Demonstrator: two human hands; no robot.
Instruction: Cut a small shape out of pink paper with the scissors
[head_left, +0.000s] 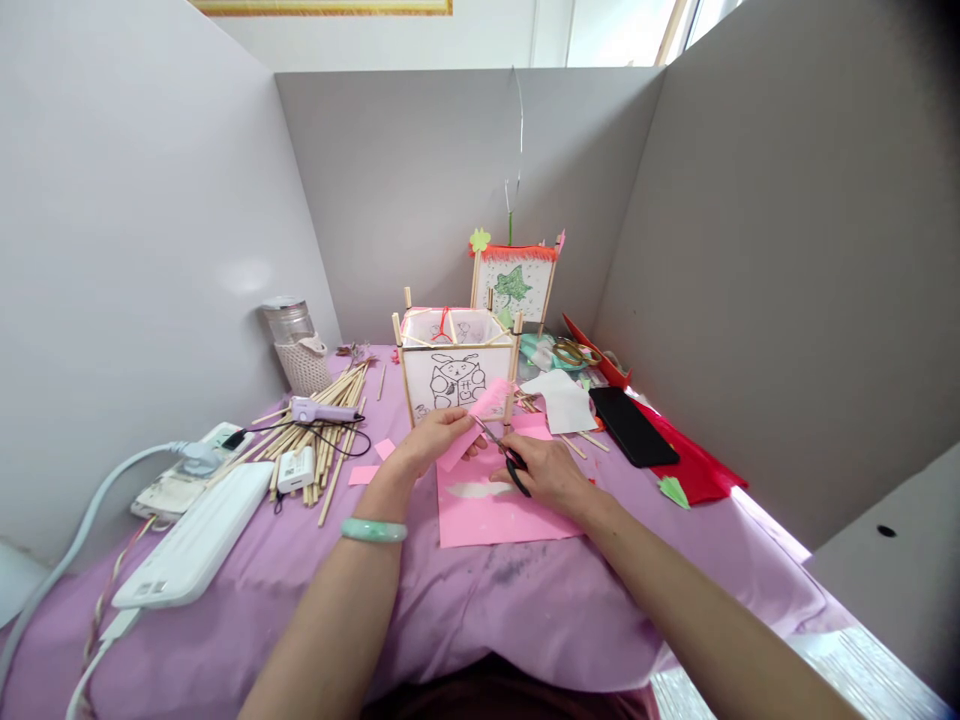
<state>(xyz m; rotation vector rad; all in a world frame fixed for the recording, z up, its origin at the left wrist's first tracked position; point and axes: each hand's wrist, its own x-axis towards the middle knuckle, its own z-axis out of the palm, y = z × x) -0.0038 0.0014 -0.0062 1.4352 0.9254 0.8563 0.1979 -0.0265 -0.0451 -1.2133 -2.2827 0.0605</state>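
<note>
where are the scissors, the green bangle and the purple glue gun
scissors (517, 480), head view, on the black handle
green bangle (373, 530), head view, on the band's front
purple glue gun (322, 410), head view, on the body

I count two square paper lanterns with wooden sticks: one rabbit-drawing lantern (456, 380) and one green-leaf lantern (514, 285). There is one pair of black-handled scissors (512, 465), one black smartphone (632, 426), one purple glue gun (324, 409), one glass jar (289, 320) and one pale green bangle (373, 530). I see two bare hands, the left hand (435, 440) and the right hand (544, 475), and one piece of pink paper (469, 428) between them.
</note>
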